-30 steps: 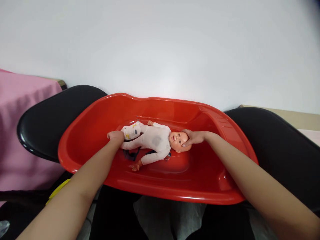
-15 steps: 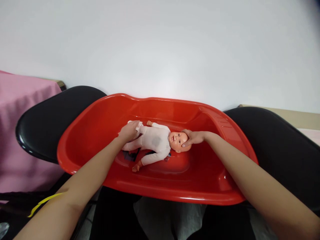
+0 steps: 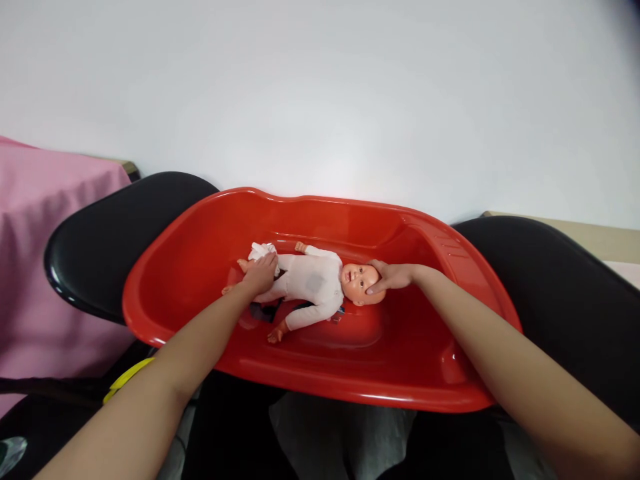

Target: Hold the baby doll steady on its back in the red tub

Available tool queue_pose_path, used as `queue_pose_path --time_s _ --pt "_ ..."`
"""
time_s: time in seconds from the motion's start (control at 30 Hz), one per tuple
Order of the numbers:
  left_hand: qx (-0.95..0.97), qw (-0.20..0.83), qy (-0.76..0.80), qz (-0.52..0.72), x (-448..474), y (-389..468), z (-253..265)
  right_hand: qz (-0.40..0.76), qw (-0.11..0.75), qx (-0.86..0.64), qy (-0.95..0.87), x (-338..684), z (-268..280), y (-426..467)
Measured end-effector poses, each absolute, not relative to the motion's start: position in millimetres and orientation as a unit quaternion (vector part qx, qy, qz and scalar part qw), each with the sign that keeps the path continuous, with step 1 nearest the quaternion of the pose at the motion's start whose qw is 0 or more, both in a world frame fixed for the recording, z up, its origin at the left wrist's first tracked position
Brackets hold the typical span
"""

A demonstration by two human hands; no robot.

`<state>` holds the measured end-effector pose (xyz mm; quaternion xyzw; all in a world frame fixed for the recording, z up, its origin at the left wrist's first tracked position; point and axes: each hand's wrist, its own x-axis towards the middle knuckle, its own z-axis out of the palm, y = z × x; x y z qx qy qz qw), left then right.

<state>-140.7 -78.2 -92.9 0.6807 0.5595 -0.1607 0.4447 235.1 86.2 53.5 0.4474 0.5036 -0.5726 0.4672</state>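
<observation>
A baby doll (image 3: 310, 283) in a pale pink bodysuit lies on its back inside a red plastic baby bathtub (image 3: 425, 347), head to the right. My right hand (image 3: 393, 275) cups the top and side of the doll's head. My left hand (image 3: 260, 275) rests over the doll's hips and legs, holding a small white cloth (image 3: 261, 251) against them. One bare doll foot pokes out left of my hand. The doll's near arm lies spread toward me.
The tub rests across two black chairs, one at the left (image 3: 105, 240) and one at the right (image 3: 560, 287). A pink cloth (image 3: 40, 253) covers something at far left. A white wall fills the background. Grey fabric (image 3: 340, 433) lies below the tub.
My left hand slid from the doll's feet up onto its hips, bunching the white patterned cloth under it. My right hand stayed on the doll's head.
</observation>
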Motion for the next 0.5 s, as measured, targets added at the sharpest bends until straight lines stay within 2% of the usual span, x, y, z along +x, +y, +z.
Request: queue_pose_path --time_s 0.27,0.5 --pt "0.68 0.397 0.579 -0.21 -157.7 -74.1 -81.9 -0.606 0.46 0.449 0.468 240.8 43.7 85.1" --pt "0.652 0.351 0.628 -0.239 -172.9 -80.2 -92.7 -0.608 0.455 0.448 0.472 244.1 41.2 83.7"
